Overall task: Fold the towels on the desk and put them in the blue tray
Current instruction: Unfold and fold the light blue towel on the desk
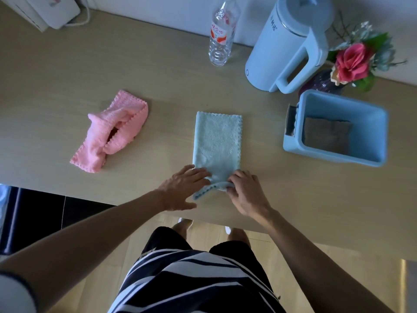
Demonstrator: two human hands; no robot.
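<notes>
- At the bench [158, 71] near edge, the light blue towel [217, 141] lies in a long strip; both hands pinch its near end, left hand [184, 188] flat-fingered, right hand [244, 192] curled on the hem.
- Lift both corners together, carry them to the far edge, align the hems, then press flat.
- Pink towel [112, 132] waits crumpled, well left; blue tray [338, 128] at right already holds a grey folded towel [326, 135].
</notes>
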